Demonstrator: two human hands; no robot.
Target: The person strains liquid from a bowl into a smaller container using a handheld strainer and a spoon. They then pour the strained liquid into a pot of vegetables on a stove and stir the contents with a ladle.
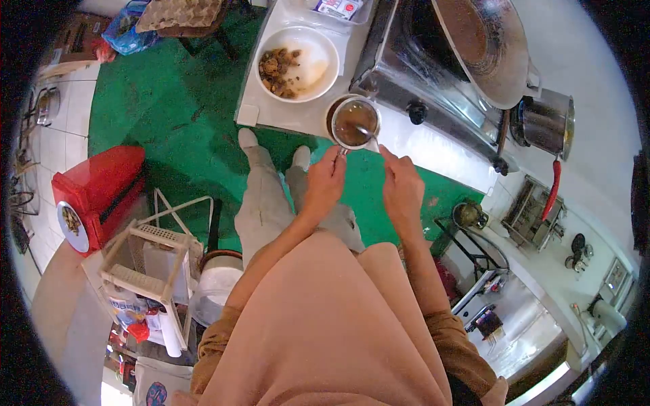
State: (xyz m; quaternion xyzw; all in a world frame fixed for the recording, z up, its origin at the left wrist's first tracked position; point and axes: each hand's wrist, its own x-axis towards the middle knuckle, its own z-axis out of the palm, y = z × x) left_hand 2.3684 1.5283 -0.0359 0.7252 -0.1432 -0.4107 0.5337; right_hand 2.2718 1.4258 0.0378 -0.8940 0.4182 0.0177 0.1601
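My left hand (328,174) is closed on the short handle of what looks like a small round strainer (353,137), with brown liquid inside. It sits over another round vessel (330,116), whose rim shows at the left, near the counter's front edge. My right hand (402,178) is closed around the handle of a metal spoon (368,133), its bowl end in the brown liquid. Just behind stands a white bowl (315,68) with brown chunks gathered on its left side. My fingers partly hide both handles.
A gas stove (433,81) carries a large wok (497,61) at the right. Beside it is a metal pot (547,122) with a red handle. A plastic container (338,10) stands behind the bowl. On the green floor (162,101) are a red object (101,196) and a beige rack (152,260).
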